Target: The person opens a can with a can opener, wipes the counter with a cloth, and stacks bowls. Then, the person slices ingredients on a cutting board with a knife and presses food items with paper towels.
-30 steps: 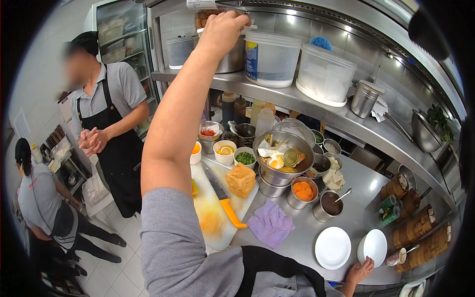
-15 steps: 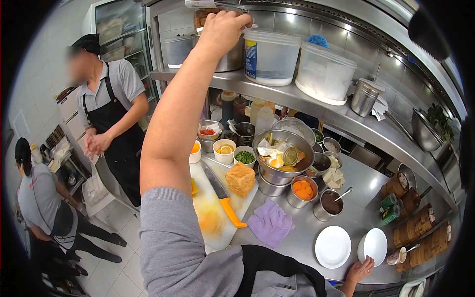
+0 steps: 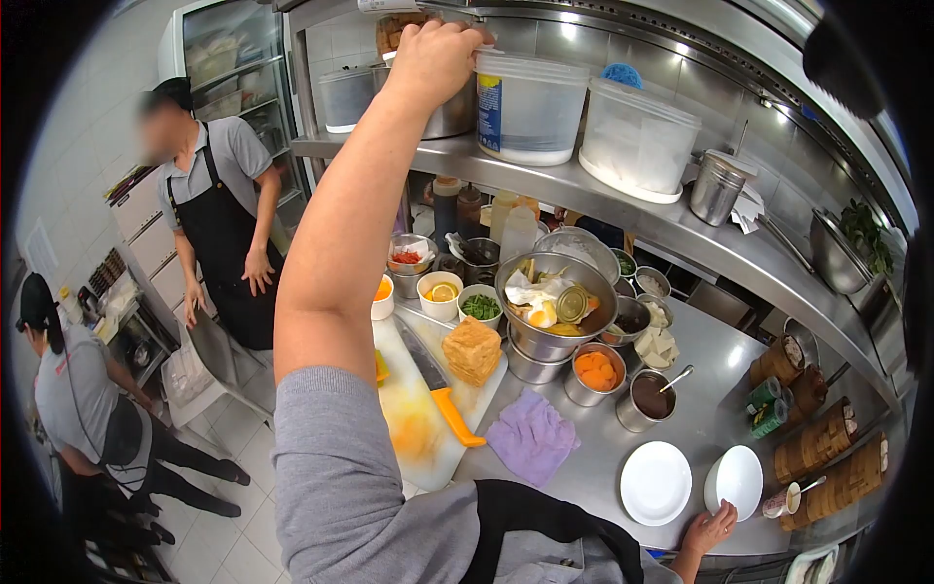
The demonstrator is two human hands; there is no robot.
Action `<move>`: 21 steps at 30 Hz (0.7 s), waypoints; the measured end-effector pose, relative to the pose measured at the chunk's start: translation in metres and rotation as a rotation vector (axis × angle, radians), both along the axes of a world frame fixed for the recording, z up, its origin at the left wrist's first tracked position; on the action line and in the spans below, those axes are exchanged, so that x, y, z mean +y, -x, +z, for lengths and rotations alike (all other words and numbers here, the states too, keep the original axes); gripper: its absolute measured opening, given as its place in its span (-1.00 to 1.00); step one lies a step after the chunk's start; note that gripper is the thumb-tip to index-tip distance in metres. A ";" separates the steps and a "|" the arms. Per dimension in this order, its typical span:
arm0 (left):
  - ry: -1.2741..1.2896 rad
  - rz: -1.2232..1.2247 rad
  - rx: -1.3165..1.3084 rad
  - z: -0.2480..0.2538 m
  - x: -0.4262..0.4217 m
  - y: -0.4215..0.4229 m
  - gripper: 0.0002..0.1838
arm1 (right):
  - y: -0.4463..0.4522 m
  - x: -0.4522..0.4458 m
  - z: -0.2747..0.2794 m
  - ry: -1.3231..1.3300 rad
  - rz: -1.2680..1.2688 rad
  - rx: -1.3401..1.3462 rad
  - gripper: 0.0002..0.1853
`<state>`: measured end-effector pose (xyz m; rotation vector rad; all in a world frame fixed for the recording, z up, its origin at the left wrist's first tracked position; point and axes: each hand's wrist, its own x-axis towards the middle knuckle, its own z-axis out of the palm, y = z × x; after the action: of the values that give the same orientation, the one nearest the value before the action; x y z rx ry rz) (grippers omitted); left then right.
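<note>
At the top of the view, my left hand (image 3: 440,60) is raised to the upper shelf, fingers curled beside a clear container of brown pieces (image 3: 397,33); what its fingertips grip is hidden. Low on the right, my right hand (image 3: 710,529) has its fingers on the near rim of a white bowl (image 3: 736,483). A white plate (image 3: 656,484) lies left of the bowl. On the cutting board (image 3: 413,414) are a knife with an orange handle (image 3: 454,419) and a golden-brown block (image 3: 473,351). A purple cloth (image 3: 531,438) lies beside the board.
Large plastic tubs (image 3: 530,109) stand on the metal shelf (image 3: 467,154) above the counter. Below it are a metal bowl of scraps (image 3: 556,297), a pot of orange slices (image 3: 596,372) and a sauce pot (image 3: 647,399). Two other people (image 3: 222,195) (image 3: 83,389) are at the left.
The nearer co-worker has parted their clasped hands and lowered them, one toward a chair. The farther co-worker's head has turned slightly. My two hands have hardly moved.
</note>
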<state>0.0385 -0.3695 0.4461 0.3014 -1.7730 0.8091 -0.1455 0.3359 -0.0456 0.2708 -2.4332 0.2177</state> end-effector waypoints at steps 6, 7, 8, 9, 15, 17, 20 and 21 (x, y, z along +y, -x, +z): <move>0.014 0.078 0.069 0.003 0.007 -0.001 -0.82 | 0.002 0.002 -0.003 -0.010 -0.016 0.004 -0.48; -0.002 0.011 0.128 0.002 0.013 -0.002 -0.89 | 0.003 0.003 -0.004 -0.011 -0.012 0.007 -0.48; -0.017 -0.057 0.187 0.002 0.019 -0.004 -0.89 | 0.003 0.003 -0.004 -0.011 -0.012 0.007 -0.48; -0.017 -0.058 0.186 0.003 0.021 -0.004 -0.89 | 0.003 0.002 -0.004 -0.010 -0.007 0.011 -0.48; -0.075 -0.132 0.104 0.008 0.017 -0.006 -0.87 | 0.003 0.001 -0.002 -0.008 -0.011 -0.003 -0.48; -0.055 0.150 0.075 0.008 0.010 -0.003 -0.87 | 0.000 0.002 -0.003 -0.019 -0.007 0.012 -0.48; 0.056 -0.184 0.211 0.021 0.055 -0.018 -0.89 | -0.001 -0.002 0.001 -0.004 -0.018 0.002 -0.49; 0.165 -0.383 0.321 0.021 0.063 -0.019 -0.89 | 0.000 -0.001 0.001 -0.005 -0.006 0.008 -0.50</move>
<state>0.0577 -0.3063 0.4667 -0.0209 -1.3946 0.5884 -0.1458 0.3347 -0.0450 0.2660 -2.4269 0.2075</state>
